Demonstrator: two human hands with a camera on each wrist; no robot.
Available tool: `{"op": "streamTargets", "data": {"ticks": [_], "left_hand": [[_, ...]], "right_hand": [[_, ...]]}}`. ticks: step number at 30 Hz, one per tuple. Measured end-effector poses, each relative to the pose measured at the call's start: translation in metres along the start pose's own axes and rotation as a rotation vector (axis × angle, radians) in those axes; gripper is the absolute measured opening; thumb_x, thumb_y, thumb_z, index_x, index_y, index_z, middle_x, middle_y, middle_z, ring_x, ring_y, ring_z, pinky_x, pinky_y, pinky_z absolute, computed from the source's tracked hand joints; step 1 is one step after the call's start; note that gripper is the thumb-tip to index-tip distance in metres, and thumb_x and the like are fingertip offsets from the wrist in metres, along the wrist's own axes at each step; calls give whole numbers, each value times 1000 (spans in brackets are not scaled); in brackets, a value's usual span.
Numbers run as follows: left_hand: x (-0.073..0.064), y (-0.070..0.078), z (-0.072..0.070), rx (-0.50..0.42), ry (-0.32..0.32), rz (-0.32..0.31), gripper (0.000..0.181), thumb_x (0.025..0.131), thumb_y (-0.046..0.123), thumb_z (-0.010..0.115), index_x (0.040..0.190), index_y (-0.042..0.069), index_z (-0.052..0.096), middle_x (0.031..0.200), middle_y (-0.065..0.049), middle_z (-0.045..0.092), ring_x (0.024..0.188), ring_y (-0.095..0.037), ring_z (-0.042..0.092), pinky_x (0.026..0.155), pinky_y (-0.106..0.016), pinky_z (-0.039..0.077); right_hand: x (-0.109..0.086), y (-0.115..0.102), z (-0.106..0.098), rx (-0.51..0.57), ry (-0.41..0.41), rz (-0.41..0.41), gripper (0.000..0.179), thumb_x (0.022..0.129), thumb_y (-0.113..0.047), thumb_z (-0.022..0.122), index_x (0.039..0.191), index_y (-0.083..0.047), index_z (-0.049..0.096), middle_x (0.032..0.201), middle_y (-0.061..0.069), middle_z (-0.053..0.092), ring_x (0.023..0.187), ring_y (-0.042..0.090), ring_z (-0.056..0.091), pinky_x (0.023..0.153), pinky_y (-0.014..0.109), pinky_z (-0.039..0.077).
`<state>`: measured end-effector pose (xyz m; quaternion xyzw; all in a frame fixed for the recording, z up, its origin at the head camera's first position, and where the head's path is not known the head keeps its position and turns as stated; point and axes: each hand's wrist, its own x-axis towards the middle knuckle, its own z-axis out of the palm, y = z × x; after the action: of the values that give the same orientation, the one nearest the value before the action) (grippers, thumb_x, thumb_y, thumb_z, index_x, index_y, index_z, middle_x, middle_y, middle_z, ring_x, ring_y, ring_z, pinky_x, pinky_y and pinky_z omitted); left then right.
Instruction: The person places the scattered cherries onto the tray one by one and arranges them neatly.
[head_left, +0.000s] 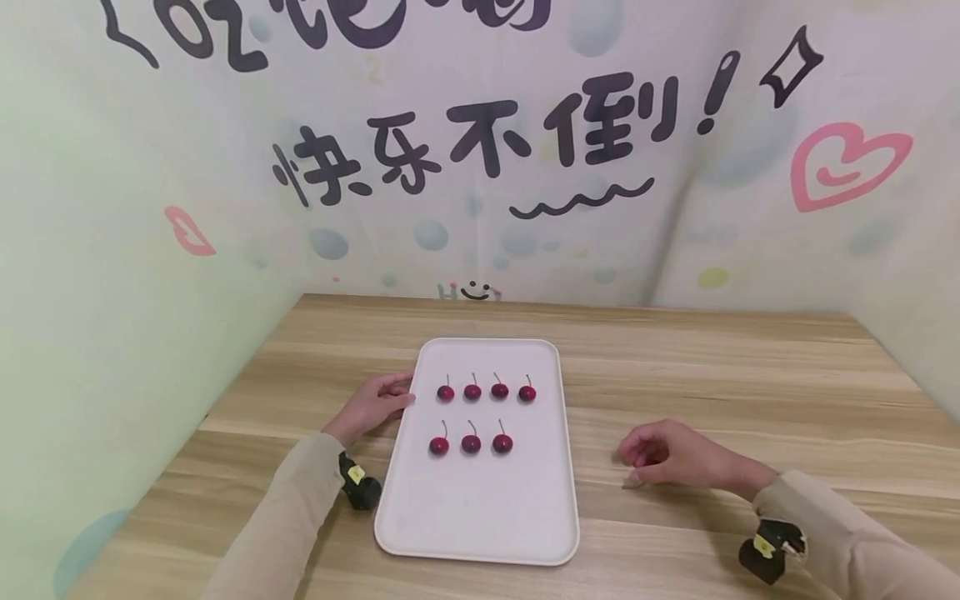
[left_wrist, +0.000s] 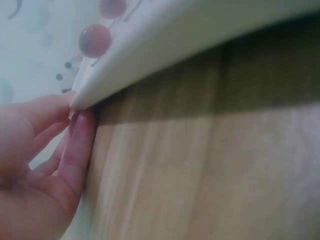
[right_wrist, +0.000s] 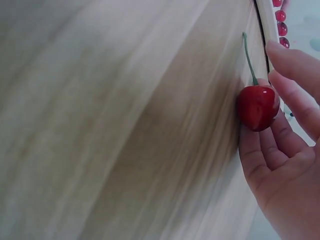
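A white rectangular tray lies on the table, with two rows of dark red cherries on it, stems pointing away. At its left edge my left hand pinches the rim; in the left wrist view the left thumb and a finger meet at the tray edge. To the right of the tray, low over the table, my right hand has its fingers curled around a single red cherry. That cherry's green stem sticks out past the fingers. In the head view the right hand mostly hides this cherry.
The wood-grain table reaches back to a printed cloth with black characters and hearts. Cloth also closes off the left side. A small black camera is on the left wrist, and another camera on the right.
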<state>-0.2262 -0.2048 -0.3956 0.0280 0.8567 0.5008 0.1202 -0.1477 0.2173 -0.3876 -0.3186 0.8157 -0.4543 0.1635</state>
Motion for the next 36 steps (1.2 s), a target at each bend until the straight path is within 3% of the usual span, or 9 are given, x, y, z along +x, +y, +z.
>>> {"op": "streamTargets", "data": {"ticks": [12, 29, 36], "left_hand": [[-1, 2, 0, 38, 6, -1, 45, 86, 12, 57, 129, 4, 45, 101, -14, 57, 89, -21, 54, 79, -32, 50], [0, 2, 0, 26, -9, -8, 45, 87, 12, 57, 130, 4, 44, 102, -14, 55, 90, -21, 54, 79, -31, 49], [-1, 4, 0, 26, -15, -4, 45, 87, 11, 56, 130, 3, 43, 102, -15, 55, 90, -20, 54, 79, -31, 49]], "right_hand": [[-3, -3, 1, -94, -31, 17, 29, 74, -18, 71, 97, -3, 61, 83, 3, 57, 73, 7, 50, 60, 21, 46], [4, -2, 2, -77, -60, 35, 13, 77, 1, 63, 90, -4, 63, 75, 3, 56, 68, 4, 49, 57, 20, 46], [7, -4, 1, -95, -34, 90, 13, 77, 0, 63, 89, -3, 64, 74, 1, 56, 66, 4, 49, 53, 19, 45]]}}
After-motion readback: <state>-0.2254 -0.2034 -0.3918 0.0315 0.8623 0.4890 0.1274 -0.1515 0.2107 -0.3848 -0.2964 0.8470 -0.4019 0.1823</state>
